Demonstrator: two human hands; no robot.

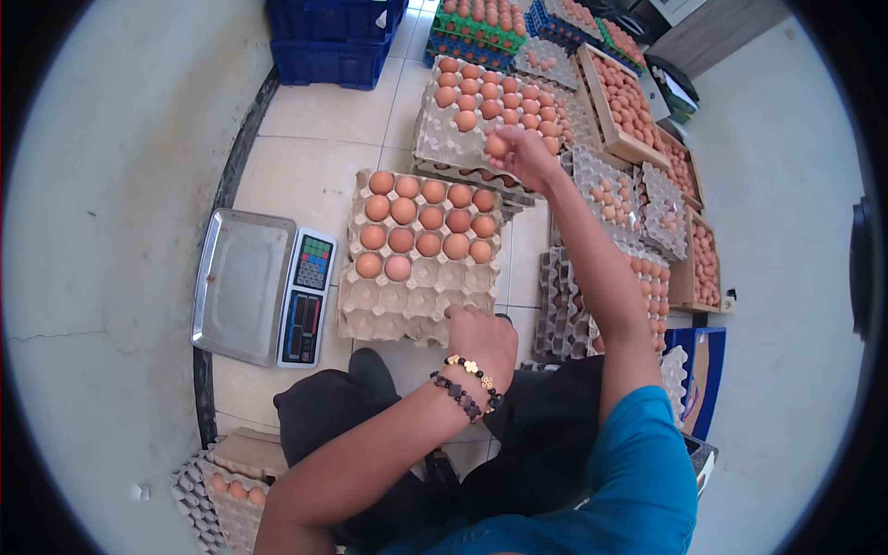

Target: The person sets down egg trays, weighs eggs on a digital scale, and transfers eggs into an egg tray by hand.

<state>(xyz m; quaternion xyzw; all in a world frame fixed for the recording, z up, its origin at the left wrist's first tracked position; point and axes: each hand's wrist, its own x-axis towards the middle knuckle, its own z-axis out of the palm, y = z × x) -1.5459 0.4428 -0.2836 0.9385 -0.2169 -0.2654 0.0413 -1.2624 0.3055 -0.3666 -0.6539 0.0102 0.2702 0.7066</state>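
Observation:
A grey cardboard tray (421, 298) lies in front of me, with brown eggs (430, 217) in its far rows and bare cups in its near rows. My left hand (483, 344), with beaded bracelets at the wrist, is at the tray's near right corner; its fingers are bent and what they hold, if anything, is hidden. Farther off, my right hand (524, 159) has its fingers around a brown egg (498, 146), above the near edge of a second stacked tray (439, 139) that carries many eggs.
A scale (242, 287) stands left of the near tray. Blue crates (333, 46) are at the far left. Wooden boxes of eggs (629, 106) and stacked trays (560, 296) line the right side. More trays (231, 518) sit at the lower left.

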